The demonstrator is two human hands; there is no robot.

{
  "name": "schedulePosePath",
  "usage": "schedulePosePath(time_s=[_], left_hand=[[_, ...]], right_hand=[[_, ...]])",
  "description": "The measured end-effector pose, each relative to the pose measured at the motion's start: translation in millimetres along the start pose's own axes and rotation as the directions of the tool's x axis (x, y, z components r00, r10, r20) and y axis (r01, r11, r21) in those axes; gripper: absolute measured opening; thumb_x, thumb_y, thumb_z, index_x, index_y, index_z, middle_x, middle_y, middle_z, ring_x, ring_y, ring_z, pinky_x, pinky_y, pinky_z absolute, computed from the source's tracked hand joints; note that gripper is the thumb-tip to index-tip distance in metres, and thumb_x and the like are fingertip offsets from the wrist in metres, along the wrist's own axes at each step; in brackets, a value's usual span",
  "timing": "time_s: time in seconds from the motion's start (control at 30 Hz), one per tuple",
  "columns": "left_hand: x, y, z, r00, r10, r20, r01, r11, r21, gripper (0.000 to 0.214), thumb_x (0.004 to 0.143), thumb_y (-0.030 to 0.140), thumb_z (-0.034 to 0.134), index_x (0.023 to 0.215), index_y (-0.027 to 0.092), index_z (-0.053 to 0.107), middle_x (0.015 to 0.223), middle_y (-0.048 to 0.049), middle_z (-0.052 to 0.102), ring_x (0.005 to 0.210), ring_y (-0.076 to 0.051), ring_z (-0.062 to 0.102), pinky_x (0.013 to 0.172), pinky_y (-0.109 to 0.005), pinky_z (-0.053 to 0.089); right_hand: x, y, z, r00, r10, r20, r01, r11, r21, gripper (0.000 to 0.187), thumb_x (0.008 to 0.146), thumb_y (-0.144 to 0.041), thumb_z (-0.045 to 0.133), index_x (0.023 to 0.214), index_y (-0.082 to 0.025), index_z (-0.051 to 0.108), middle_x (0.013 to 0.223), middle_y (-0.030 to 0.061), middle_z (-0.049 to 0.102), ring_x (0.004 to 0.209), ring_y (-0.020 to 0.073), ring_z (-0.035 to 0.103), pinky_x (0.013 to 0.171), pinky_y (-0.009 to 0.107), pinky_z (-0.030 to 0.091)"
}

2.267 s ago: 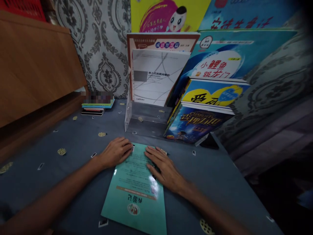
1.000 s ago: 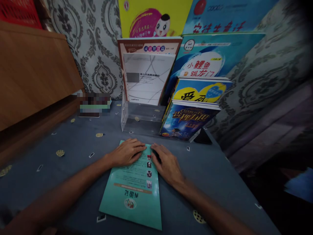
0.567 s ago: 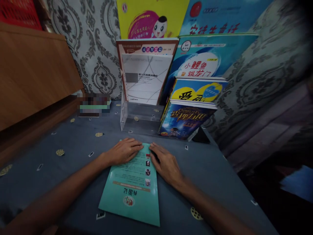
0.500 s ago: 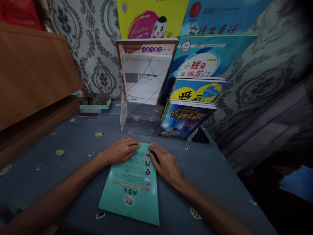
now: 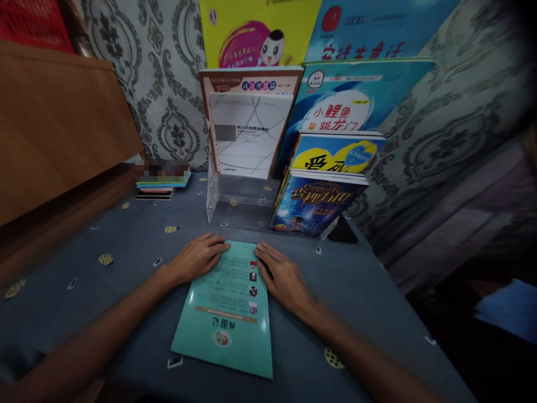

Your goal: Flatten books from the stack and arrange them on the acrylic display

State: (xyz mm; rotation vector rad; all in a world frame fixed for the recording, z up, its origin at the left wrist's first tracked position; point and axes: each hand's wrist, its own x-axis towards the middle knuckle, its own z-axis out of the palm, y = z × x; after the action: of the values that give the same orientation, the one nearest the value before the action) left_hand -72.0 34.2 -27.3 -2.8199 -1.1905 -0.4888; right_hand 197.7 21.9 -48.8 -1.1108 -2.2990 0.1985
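Observation:
A green book [image 5: 224, 302] lies flat on the cloth-covered table, its printing upside down from where I look. Several small portraits run down its right side. My left hand [image 5: 195, 258] rests at the book's far left corner, with fingers stretched out and the tips on the cover. Along the far right edge lies my right hand [image 5: 283, 275], its fingers extended and touching the book, the thumb lower down beside the edge. Neither hand wraps round the book. Just beyond the book stands a clear acrylic book rack [image 5: 243, 215].
The rack's right side holds a dark blue book [image 5: 316, 204] and several others in tiers; a white booklet [image 5: 251, 137] stands at left. A small book stack [image 5: 161, 187], partly pixelated, lies back left beside a wooden cabinet [image 5: 62, 123]. Patterned wall covering [image 5: 178, 126] rises behind.
My left hand has slid left along the book's far edge, from near the middle to the corner, uncovering more of the cover. The right hand stays almost in place.

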Motion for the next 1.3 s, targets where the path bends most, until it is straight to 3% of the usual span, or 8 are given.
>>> schedulePosePath(time_s=[0.47, 0.73, 0.87, 1.03, 1.13, 1.2, 1.3], left_hand=[[-24, 21, 3.1, 0.998, -0.025, -0.051, 0.024, 0.999, -0.021, 0.036, 0.096, 0.019, 0.043, 0.127, 0.019, 0.062, 0.128, -0.0120, 0.063, 0.110, -0.026, 0.060, 0.093, -0.046, 0.051], [-49, 50, -3.7, 0.998, -0.012, -0.066, 0.007, 0.997, -0.081, 0.033, 0.098, 0.021, 0.044, 0.126, 0.020, 0.061, 0.129, -0.0120, 0.063, 0.111, -0.026, 0.059, 0.093, -0.047, 0.050], [-63, 65, -7.0, 0.995, 0.018, -0.100, -0.029, 0.993, -0.115, 0.033, 0.099, 0.021, 0.044, 0.127, 0.020, 0.060, 0.130, -0.0124, 0.063, 0.113, -0.026, 0.059, 0.093, -0.046, 0.050], [-76, 78, -12.2, 0.995, 0.045, -0.091, -0.056, 0.991, -0.121, 0.034, 0.098, 0.020, 0.045, 0.128, 0.019, 0.061, 0.130, -0.0124, 0.063, 0.116, -0.025, 0.059, 0.096, -0.044, 0.050], [-81, 82, -14.2, 0.996, 0.046, -0.073, -0.054, 0.993, -0.110, 0.034, 0.098, 0.020, 0.043, 0.127, 0.018, 0.061, 0.130, -0.0125, 0.063, 0.117, -0.026, 0.059, 0.097, -0.046, 0.050], [-82, 83, -14.5, 0.996, 0.036, -0.077, -0.045, 0.993, -0.113, 0.034, 0.098, 0.020, 0.043, 0.127, 0.018, 0.062, 0.130, -0.0119, 0.064, 0.117, -0.026, 0.059, 0.098, -0.046, 0.050], [-82, 83, -13.6, 0.996, 0.028, -0.085, -0.039, 0.991, -0.129, 0.034, 0.099, 0.021, 0.043, 0.128, 0.020, 0.061, 0.129, -0.0111, 0.064, 0.117, -0.025, 0.059, 0.098, -0.045, 0.050]], right_hand=[[-21, -18, -4, 0.996, -0.082, -0.020, 0.080, 0.994, -0.069, 0.037, 0.097, -0.020, 0.042, 0.125, -0.018, 0.067, 0.129, 0.0143, 0.067, 0.124, 0.0293, 0.061, 0.103, 0.051, 0.054], [-61, -42, -13, 0.992, -0.125, 0.020, 0.127, 0.981, -0.150, 0.038, 0.098, -0.020, 0.042, 0.130, -0.017, 0.063, 0.138, 0.0147, 0.061, 0.130, 0.0289, 0.056, 0.104, 0.050, 0.053], [-87, -56, -18, 0.987, -0.145, 0.061, 0.153, 0.976, -0.153, 0.042, 0.099, -0.022, 0.043, 0.140, -0.019, 0.054, 0.147, 0.0136, 0.053, 0.139, 0.0273, 0.047, 0.109, 0.049, 0.048], [-114, -69, -40, 0.961, -0.194, 0.195, 0.221, 0.967, -0.127, 0.061, 0.099, -0.038, 0.049, 0.155, -0.022, 0.030, 0.162, 0.0132, 0.029, 0.150, 0.0286, 0.026, 0.115, 0.051, 0.039], [-128, -74, -53, 0.915, -0.299, 0.273, 0.333, 0.939, -0.089, 0.091, 0.087, -0.066, 0.057, 0.158, -0.022, 0.021, 0.165, 0.0143, 0.017, 0.151, 0.0329, 0.019, 0.116, 0.051, 0.037], [-136, -76, -54, 0.894, -0.334, 0.300, 0.377, 0.921, -0.098, 0.104, 0.078, -0.072, 0.062, 0.158, -0.019, 0.021, 0.164, 0.0172, 0.019, 0.151, 0.0357, 0.020, 0.114, 0.053, 0.037], [-149, -82, -41, 0.918, -0.295, 0.264, 0.354, 0.911, -0.213, 0.090, 0.082, -0.042, 0.071, 0.156, -0.016, 0.026, 0.160, 0.0197, 0.031, 0.149, 0.0368, 0.025, 0.112, 0.056, 0.038]])
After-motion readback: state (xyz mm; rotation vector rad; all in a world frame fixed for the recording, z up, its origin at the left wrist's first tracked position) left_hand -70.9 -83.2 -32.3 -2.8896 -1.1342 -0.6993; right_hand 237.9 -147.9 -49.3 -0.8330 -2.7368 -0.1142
